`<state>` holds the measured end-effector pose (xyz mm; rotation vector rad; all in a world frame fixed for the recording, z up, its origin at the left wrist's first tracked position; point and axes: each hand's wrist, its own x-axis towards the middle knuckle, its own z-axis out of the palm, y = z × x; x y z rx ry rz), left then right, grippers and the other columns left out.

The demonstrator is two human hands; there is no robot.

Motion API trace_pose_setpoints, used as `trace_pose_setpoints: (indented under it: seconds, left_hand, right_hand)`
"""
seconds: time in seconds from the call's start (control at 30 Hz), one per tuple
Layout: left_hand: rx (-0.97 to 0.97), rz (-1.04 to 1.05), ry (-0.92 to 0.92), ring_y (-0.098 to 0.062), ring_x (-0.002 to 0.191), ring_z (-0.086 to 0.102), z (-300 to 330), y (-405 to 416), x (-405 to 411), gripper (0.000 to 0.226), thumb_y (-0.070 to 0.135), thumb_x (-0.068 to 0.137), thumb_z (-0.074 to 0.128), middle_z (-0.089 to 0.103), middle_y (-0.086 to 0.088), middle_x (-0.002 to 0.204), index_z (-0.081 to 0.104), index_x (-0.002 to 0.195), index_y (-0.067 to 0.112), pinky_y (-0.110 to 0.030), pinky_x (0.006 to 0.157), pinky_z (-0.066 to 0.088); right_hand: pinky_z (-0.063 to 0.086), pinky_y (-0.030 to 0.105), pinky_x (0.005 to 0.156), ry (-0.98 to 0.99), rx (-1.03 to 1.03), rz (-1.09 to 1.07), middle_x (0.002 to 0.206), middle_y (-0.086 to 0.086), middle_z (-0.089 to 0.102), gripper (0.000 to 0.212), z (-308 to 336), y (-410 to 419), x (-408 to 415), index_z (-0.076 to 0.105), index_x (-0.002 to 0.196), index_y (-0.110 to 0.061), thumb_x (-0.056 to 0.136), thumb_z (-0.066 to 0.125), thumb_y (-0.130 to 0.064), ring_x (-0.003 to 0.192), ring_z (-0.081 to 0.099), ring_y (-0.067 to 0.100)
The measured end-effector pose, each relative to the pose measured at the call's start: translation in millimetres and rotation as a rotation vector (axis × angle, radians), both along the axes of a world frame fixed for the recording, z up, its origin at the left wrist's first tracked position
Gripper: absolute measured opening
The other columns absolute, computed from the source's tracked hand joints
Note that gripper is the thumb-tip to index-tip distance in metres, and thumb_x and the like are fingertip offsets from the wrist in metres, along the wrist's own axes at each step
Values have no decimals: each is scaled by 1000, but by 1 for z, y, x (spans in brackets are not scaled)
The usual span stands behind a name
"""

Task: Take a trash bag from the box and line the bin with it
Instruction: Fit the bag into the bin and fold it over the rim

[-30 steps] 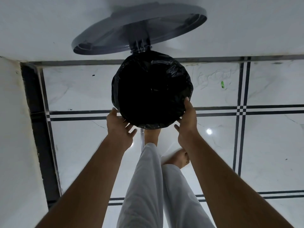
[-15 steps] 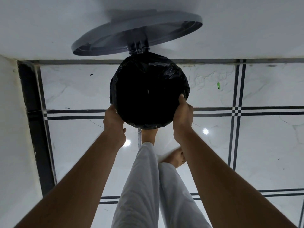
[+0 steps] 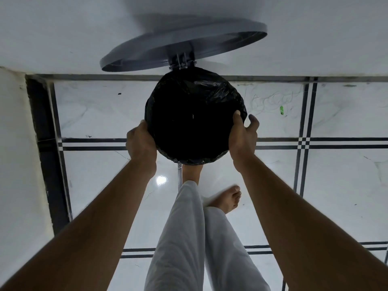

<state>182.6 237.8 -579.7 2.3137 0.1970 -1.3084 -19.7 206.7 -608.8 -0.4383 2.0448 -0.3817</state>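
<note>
A round pedal bin stands on the floor below me, its grey lid [image 3: 184,47] tipped open against the wall. A black trash bag [image 3: 195,116] fills the bin's mouth and is folded over the rim all around, so the bin's body is hidden. My left hand [image 3: 140,143] presses on the bag at the rim's left side. My right hand [image 3: 241,135] grips the bag at the right rim, thumb inside the edge and fingers spread outside. One bare foot [image 3: 192,171] sits at the bin's base. The trash bag box is not in view.
White glossy floor tiles with dark stripe borders [image 3: 304,141] surround the bin. A white wall [image 3: 294,28] rises right behind it and another wall [image 3: 19,164] closes the left side. My other bare foot [image 3: 227,199] rests just right of the bin's front. A small green speck [image 3: 281,110] lies on the floor.
Both hands have slid up from the front of the rim to its left and right sides, and they now clasp the bag's folded edge. The bin has not moved.
</note>
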Motion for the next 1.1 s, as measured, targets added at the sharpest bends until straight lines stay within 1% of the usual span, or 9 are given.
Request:
trace_pose_setpoints:
  seconds: [0.07,0.17,0.23,0.53,0.67,0.8,0.9,1.03,1.1]
  left_hand:
    - [-5,-53,63,-7,82,51,1,-3,0,30,42,113,44,49,13,88,54,88,31,-27,86,41]
    - [-53,-52,64,-14,112,50,-9,-1,5,39,46,115,38,52,11,113,62,137,25,-32,97,34]
    - [-71,-97,54,-17,124,49,-14,0,6,51,51,115,33,51,6,125,56,152,23,-34,99,33]
    - [-88,-91,77,-21,129,59,-31,-8,15,62,64,109,37,61,3,146,57,152,25,-35,99,37]
    - [-135,-174,36,-17,122,58,-34,-21,22,57,62,110,38,62,8,125,61,148,25,-33,96,44]
    - [-107,-248,-74,-24,125,61,-36,-35,25,67,72,101,40,61,2,137,60,145,27,-45,112,49]
    - [-172,-391,-123,-27,119,67,-36,-43,25,68,74,96,41,70,-5,129,70,131,23,-52,110,53]
    - [-154,-440,-194,-28,132,61,-38,-56,21,67,72,97,40,59,-6,145,65,137,24,-54,117,44]
    - [-171,-523,-218,-29,132,61,-39,-62,20,66,75,95,38,60,-5,143,66,132,27,-55,118,43]
  right_hand:
    - [48,57,118,-8,-8,36,146,3,61,72,-2,-1,-1,49,155,-36,95,47,-75,139,57,33]
    - [46,59,119,4,9,11,160,10,51,77,-3,-4,0,40,161,-36,96,46,-75,144,52,36]
    - [46,59,118,34,-14,25,159,10,51,79,-5,-5,-1,41,161,-36,94,49,-77,143,53,36]
    - [39,61,121,99,-42,205,155,10,51,64,-6,-16,-2,45,160,-42,104,40,-72,145,48,37]
    - [34,58,123,131,-32,262,160,11,45,62,-6,-29,-4,44,161,-44,106,40,-72,149,41,35]
    - [32,57,123,155,-42,322,160,12,47,58,-9,-41,-5,51,156,-41,107,39,-70,151,38,36]
    - [31,54,120,173,-54,413,160,9,48,55,-12,-49,-4,56,150,-41,106,41,-72,150,38,33]
    - [31,55,120,189,-63,454,159,13,47,58,-16,-58,-8,50,155,-41,107,39,-71,150,37,34]
    - [32,54,118,199,-110,520,155,11,49,54,-16,-62,-8,56,149,-39,107,42,-70,147,39,33]
